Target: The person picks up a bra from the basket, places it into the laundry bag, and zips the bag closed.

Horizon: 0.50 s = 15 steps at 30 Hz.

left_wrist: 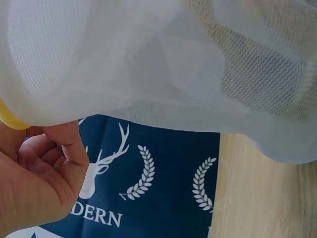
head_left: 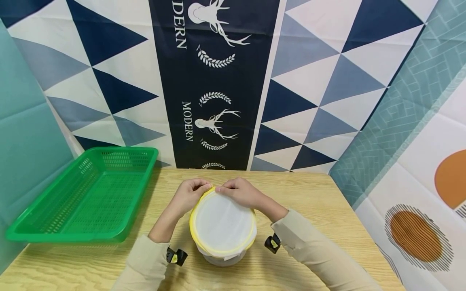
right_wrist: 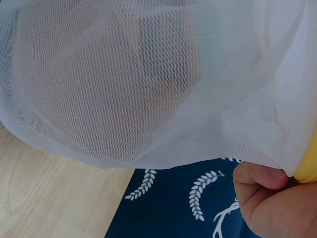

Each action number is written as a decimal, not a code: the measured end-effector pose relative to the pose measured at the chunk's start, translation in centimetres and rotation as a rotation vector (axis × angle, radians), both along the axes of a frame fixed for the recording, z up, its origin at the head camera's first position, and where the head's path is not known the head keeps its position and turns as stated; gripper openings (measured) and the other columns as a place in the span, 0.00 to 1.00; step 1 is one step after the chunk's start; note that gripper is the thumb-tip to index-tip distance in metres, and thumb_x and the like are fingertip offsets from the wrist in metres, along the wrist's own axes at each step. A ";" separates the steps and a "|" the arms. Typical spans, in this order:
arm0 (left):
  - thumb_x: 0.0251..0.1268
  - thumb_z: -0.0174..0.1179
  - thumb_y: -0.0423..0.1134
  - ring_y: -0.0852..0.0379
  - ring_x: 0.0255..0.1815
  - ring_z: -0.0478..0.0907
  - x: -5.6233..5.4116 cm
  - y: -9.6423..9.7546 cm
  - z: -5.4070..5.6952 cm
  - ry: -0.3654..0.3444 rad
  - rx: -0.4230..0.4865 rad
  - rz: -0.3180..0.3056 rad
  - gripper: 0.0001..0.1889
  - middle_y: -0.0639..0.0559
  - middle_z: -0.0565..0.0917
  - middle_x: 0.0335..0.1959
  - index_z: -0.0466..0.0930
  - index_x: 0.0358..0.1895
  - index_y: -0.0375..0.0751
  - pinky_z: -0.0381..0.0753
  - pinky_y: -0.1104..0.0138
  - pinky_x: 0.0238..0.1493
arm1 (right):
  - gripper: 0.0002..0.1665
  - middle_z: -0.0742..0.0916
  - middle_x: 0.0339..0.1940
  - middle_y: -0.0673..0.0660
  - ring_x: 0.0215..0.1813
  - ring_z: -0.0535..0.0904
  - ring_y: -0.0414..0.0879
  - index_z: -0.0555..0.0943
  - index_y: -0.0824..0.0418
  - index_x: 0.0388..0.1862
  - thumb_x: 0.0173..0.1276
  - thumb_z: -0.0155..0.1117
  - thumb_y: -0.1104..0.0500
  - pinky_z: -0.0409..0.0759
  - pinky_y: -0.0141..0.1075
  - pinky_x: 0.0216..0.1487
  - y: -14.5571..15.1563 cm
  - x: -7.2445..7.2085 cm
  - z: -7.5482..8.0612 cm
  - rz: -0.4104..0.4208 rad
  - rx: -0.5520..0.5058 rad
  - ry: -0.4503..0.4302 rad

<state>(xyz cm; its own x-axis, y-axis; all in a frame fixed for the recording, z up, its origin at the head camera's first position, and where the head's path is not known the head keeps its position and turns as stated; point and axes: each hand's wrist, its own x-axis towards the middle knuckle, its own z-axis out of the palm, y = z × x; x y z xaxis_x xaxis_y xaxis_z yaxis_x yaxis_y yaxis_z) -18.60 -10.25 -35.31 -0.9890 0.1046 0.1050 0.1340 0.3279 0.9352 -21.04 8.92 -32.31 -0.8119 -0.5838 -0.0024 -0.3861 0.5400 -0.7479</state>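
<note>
A round white mesh laundry bag (head_left: pixel 223 222) with yellow trim (head_left: pixel 193 226) stands upright between both hands, its flat top facing up. At the far side of the top, my left hand (head_left: pixel 186 197) pinches the yellow edge between thumb and fingers. Just to its right, my right hand (head_left: pixel 243 193) pinches the same edge, thumb on the top. In the left wrist view the bag's sheer side (left_wrist: pixel 148 74) hangs beside the left hand (left_wrist: pixel 44 173). Through the mesh (right_wrist: pixel 109 89) in the right wrist view, blurred shapes show. What lies under the fingertips is hidden.
A green plastic basket (head_left: pixel 125 226) with slotted walls stands at the left on the wooden table (head_left: pixel 298 194). Patterned cloth (head_left: pixel 313 101) covers the wall behind, and a printed panel (head_left: pixel 411 210) stands at the right. Small black devices (head_left: pixel 176 256) sit at both wrists.
</note>
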 end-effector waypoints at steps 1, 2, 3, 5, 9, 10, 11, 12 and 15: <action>0.68 0.54 0.38 0.60 0.29 0.74 0.0 0.0 0.0 0.002 0.001 -0.002 0.11 0.45 0.83 0.35 0.82 0.40 0.34 0.76 0.73 0.30 | 0.19 0.84 0.29 0.52 0.25 0.76 0.38 0.85 0.59 0.30 0.70 0.55 0.48 0.77 0.31 0.26 0.0 0.0 0.0 -0.002 -0.001 -0.001; 0.68 0.54 0.38 0.60 0.29 0.74 0.0 0.1 -0.1 0.002 0.002 -0.004 0.11 0.45 0.83 0.35 0.82 0.40 0.34 0.76 0.72 0.30 | 0.19 0.84 0.29 0.52 0.25 0.76 0.38 0.85 0.59 0.30 0.70 0.55 0.48 0.77 0.31 0.26 0.0 0.0 0.0 -0.003 -0.001 -0.002; 0.68 0.54 0.38 0.60 0.29 0.74 0.0 0.1 -0.1 0.002 0.003 -0.004 0.11 0.44 0.83 0.35 0.82 0.40 0.34 0.76 0.72 0.30 | 0.19 0.84 0.28 0.52 0.25 0.76 0.38 0.85 0.59 0.30 0.70 0.55 0.48 0.77 0.31 0.26 0.1 0.0 -0.1 -0.004 -0.001 -0.001; 0.68 0.54 0.38 0.60 0.29 0.74 0.0 0.1 -0.2 0.000 0.004 0.001 0.11 0.45 0.83 0.35 0.83 0.40 0.34 0.76 0.72 0.30 | 0.19 0.84 0.28 0.52 0.24 0.76 0.38 0.86 0.58 0.31 0.70 0.55 0.48 0.77 0.32 0.25 0.1 -0.1 -0.1 -0.009 0.001 -0.002; 0.68 0.54 0.38 0.60 0.29 0.75 -0.1 0.2 -0.3 -0.019 0.012 0.025 0.10 0.45 0.83 0.35 0.82 0.40 0.35 0.77 0.72 0.30 | 0.18 0.84 0.27 0.51 0.24 0.76 0.38 0.86 0.58 0.33 0.70 0.55 0.48 0.77 0.31 0.26 0.4 -0.3 -0.2 -0.032 0.018 -0.008; 0.68 0.54 0.38 0.61 0.29 0.76 -0.2 0.3 -0.3 -0.024 0.016 0.030 0.11 0.45 0.83 0.35 0.82 0.41 0.35 0.77 0.72 0.30 | 0.18 0.84 0.26 0.51 0.23 0.76 0.39 0.86 0.58 0.34 0.70 0.55 0.48 0.77 0.31 0.26 0.5 -0.3 -0.3 -0.043 0.020 -0.012; 0.68 0.54 0.38 0.60 0.29 0.76 -0.2 0.3 -0.3 -0.031 0.021 0.037 0.11 0.45 0.83 0.35 0.82 0.41 0.35 0.77 0.72 0.31 | 0.18 0.84 0.26 0.51 0.23 0.76 0.38 0.86 0.57 0.34 0.70 0.55 0.48 0.77 0.31 0.26 0.5 -0.4 -0.3 -0.053 0.021 -0.015; 0.68 0.54 0.38 0.60 0.28 0.76 -0.2 0.4 -0.3 -0.035 0.024 0.041 0.11 0.44 0.83 0.35 0.82 0.41 0.35 0.78 0.72 0.31 | 0.18 0.84 0.27 0.51 0.24 0.76 0.38 0.86 0.58 0.35 0.70 0.55 0.48 0.77 0.31 0.26 0.5 -0.5 -0.3 -0.054 0.018 -0.021; 0.69 0.54 0.39 0.60 0.28 0.77 -0.3 0.4 -0.2 -0.039 0.025 0.045 0.11 0.45 0.83 0.35 0.82 0.42 0.35 0.78 0.71 0.31 | 0.18 0.84 0.27 0.51 0.23 0.77 0.38 0.86 0.58 0.37 0.70 0.55 0.47 0.77 0.32 0.26 0.6 -0.5 -0.4 -0.056 0.002 -0.045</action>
<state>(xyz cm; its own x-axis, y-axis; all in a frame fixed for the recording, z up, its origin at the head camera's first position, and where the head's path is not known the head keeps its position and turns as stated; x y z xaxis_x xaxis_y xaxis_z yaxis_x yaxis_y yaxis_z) -18.86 -9.83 -35.54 -0.9960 0.0579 0.0679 0.0826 0.3091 0.9474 -21.54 9.52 -32.68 -0.8425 -0.5372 -0.0401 -0.3214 0.5610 -0.7629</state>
